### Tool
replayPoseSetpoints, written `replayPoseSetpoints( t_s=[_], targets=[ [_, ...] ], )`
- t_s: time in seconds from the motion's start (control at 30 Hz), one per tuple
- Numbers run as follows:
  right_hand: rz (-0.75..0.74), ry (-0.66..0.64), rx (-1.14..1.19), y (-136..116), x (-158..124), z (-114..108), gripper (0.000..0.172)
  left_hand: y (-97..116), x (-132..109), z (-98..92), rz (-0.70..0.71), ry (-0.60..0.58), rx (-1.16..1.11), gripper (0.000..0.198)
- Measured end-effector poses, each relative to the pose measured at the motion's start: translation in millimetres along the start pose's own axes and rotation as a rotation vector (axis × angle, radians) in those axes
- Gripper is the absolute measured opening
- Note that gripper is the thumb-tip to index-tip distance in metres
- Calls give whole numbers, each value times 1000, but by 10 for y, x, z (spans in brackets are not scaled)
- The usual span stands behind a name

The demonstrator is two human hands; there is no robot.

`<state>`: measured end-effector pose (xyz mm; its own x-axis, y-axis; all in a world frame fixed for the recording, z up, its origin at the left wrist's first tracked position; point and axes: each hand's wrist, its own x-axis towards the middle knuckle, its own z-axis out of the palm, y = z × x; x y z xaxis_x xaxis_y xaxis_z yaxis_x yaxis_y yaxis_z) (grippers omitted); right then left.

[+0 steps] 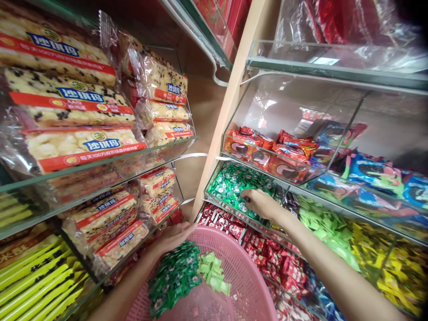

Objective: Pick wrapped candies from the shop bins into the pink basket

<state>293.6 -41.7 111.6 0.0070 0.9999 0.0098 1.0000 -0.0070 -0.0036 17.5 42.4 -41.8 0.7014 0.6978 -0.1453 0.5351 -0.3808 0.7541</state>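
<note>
Shop shelves all around. Right hand deep in far green candies, fingers curled, grip hidden. Left hand clasping pink basket rim, near and left, below them.

Bright, even light is filling the aisle, white glare is streaking across the glass bins at far right, sheen is bouncing off the plastic-wrapped cakes at left, shelf lines are bowing outward, edges are smearing soft, top right corner is darkening.
</note>
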Motion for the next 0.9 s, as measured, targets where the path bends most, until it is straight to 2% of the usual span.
replayPoseSetpoints(
  t_s=[0.07, 0.17, 0.27, 0.37, 0.57, 0.73, 0.9],
  targets=[
    [-3, 42, 14, 12, 8, -16, 14, 6, -5, -2, -10, 0, -5, 54],
    [1, 69, 195, 44, 16, -85, 12, -1, -8, -2, -9, 3, -22, 55],
    [1, -38, 379, 61, -11, -184, 22, -26, -4, 2, 0, 4, -33, 55],
    [8, -180, 412, 58, -63, -279, 24, -42, 1, 2, -6, 9, -30, 55],
    [120, -256, 131, -5, -130, -375, 5, -35, 3, -6, -3, -1, -21, 54],
    [196, -306, -51, -102, -112, -274, 15, -48, 13, -9, 12, -6, -23, 54],
    [175, -300, -90, -111, -88, -192, 10, -70, 26, -12, -5, -7, -23, 55]
  ],
)
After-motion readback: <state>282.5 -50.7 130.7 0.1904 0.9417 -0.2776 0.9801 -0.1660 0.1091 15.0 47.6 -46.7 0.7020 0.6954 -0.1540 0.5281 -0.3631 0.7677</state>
